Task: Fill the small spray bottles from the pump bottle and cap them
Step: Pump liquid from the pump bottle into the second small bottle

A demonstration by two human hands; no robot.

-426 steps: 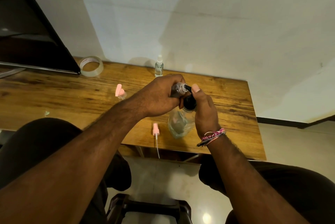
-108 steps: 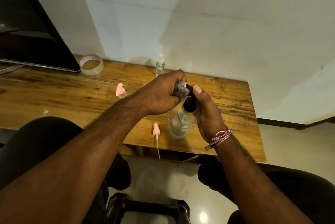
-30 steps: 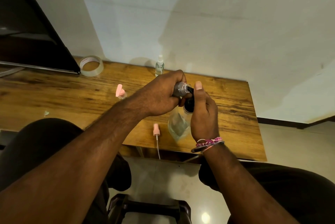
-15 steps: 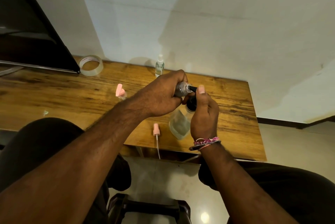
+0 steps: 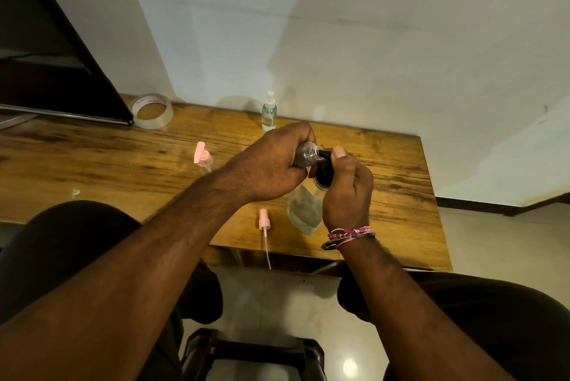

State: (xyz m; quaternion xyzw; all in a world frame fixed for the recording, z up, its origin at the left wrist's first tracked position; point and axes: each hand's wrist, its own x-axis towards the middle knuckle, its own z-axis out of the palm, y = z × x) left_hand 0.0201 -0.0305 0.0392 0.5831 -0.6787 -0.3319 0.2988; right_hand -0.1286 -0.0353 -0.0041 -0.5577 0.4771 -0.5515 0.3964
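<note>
Clear plastic shows between the fingers of the left hand (image 5: pixel 271 164), which is clamped around a small spray bottle (image 5: pixel 305 154) held on its side, its open neck pointing right. The black nozzle of the pump bottle (image 5: pixel 303 211) meets that neck. The right hand (image 5: pixel 347 192) is wrapped around the pump bottle's black head, thumb on top, while the clear body stands on the wooden table (image 5: pixel 123 158) near its front edge. Just left of it lies a pink spray cap (image 5: pixel 263 218), its thin tube hanging over the table edge. Farther left a second small bottle with a pink cap (image 5: pixel 202 158) sits on the table. A capped clear spray bottle (image 5: pixel 269 112) stands by the wall, well apart from a tape roll (image 5: pixel 152 110).
</note>
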